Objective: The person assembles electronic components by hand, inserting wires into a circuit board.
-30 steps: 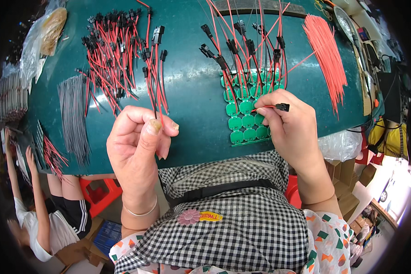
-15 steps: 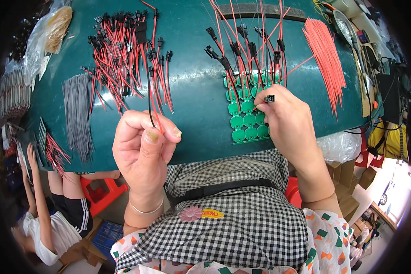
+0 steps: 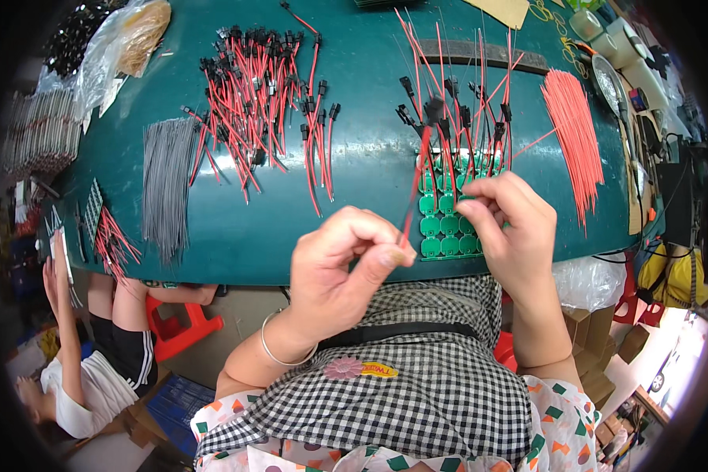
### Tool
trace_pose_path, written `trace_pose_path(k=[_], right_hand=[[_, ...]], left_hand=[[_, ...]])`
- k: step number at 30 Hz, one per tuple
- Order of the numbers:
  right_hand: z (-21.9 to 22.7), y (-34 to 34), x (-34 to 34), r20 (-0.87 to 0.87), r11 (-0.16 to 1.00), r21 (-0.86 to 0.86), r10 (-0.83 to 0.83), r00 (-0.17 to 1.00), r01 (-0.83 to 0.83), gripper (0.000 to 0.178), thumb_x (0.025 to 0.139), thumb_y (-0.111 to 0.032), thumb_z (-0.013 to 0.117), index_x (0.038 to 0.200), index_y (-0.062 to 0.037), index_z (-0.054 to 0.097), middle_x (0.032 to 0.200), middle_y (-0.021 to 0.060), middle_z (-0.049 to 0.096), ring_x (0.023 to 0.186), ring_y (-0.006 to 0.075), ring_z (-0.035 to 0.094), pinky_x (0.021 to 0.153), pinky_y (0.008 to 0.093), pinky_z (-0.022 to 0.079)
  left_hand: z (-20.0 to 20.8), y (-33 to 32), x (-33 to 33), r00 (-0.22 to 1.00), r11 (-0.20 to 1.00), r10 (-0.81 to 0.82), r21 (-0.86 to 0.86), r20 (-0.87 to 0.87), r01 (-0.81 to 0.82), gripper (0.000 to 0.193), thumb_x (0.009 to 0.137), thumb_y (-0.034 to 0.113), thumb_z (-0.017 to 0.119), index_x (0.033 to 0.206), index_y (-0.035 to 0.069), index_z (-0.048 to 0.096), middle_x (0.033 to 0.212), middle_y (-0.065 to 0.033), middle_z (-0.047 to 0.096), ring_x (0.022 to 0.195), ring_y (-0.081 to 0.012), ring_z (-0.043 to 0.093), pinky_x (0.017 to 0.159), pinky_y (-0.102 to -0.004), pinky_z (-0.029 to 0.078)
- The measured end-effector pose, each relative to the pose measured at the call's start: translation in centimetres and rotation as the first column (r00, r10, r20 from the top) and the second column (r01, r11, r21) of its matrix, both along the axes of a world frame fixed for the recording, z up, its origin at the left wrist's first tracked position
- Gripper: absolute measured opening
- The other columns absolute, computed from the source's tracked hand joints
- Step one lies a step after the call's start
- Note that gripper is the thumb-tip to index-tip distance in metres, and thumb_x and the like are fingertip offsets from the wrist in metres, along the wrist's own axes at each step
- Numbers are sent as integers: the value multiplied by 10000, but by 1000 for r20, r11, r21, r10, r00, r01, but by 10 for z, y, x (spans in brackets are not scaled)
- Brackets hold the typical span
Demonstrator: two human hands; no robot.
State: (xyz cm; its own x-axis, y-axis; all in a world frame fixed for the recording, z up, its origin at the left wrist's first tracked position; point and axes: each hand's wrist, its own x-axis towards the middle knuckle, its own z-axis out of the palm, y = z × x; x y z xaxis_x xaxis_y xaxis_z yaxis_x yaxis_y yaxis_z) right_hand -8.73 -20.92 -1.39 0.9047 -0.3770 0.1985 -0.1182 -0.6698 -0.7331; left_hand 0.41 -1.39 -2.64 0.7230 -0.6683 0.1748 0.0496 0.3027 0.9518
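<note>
My left hand [image 3: 350, 271] pinches the lower wire ends of a red-and-black connector cable [image 3: 415, 193] between thumb and fingers. That cable stands up, blurred, with its black plug at the top. My right hand [image 3: 515, 224] hovers at the right edge of a panel of green circuit boards [image 3: 429, 226]. Its thumb and forefinger are bent, with a small gap between their tips and nothing visible in them. Several connector cables [image 3: 466, 118] rise from the panel's far rows, their black plugs pointing away from me.
Left of the panel lie a heap of connector cables [image 3: 252, 102] and a bundle of grey wires [image 3: 167, 185]. Red wires [image 3: 574, 134] lie to the right. A dark bar [image 3: 488, 55] sits behind the panel. Another person [image 3: 94, 370] is at the far left.
My left hand has moved right, bringing its cable from beside the heap to the panel. The plug seen in my right hand is no longer visible there. The view has shifted slightly.
</note>
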Motion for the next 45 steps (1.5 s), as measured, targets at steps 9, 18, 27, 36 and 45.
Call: trace_pose_path(k=[9, 18, 27, 36, 45], right_hand=[[16, -20, -23, 181, 511, 767, 407, 895, -388, 116, 781, 59, 745, 895, 54, 729, 857, 100, 677, 649, 129, 624, 525, 242, 493], [-12, -18, -24, -66, 936, 329, -111, 992, 127, 105, 804, 99, 698, 881, 30, 687, 790, 60, 666, 668, 93, 598, 604, 222, 478], [-13, -15, -29, -56, 917, 359, -162, 985, 171, 96, 803, 92, 712, 868, 27, 686, 774, 61, 656, 638, 81, 568, 562, 225, 454], [-16, -18, -28, 78, 994, 95, -58, 995, 50, 131, 777, 103, 719, 858, 9, 675, 774, 94, 663, 630, 163, 608, 565, 257, 466], [-14, -18, -28, 112, 999, -26, 22, 993, -19, 167, 749, 126, 700, 857, 9, 652, 798, 107, 659, 703, 235, 655, 607, 298, 508]], left_hand=[[10, -13, 2, 786, 766, -581, 184, -210, 615, 129, 945, 125, 654, 911, 5, 624, 812, -62, 693, 733, -132, 665, 663, -276, 522], [-1, -3, 95, 438, 421, -110, 441, 892, -792, 175, 828, 161, 754, 872, 14, 670, 706, -91, 592, 660, -281, 605, 652, -358, 492], [-6, -2, 92, 730, 512, 153, 578, 666, -635, 183, 859, 93, 754, 788, -27, 635, 636, 34, 553, 567, -35, 406, 507, -224, 355], [2, 9, 83, 881, 847, 377, 279, 285, -452, 87, 1025, 111, 541, 997, 32, 564, 859, -85, 691, 513, -15, 384, 453, -160, 245], [12, -2, 38, 926, 909, 356, 181, 129, -375, 222, 971, 11, 584, 1179, -43, 529, 982, -170, 717, 602, -97, 600, 521, -177, 462]])
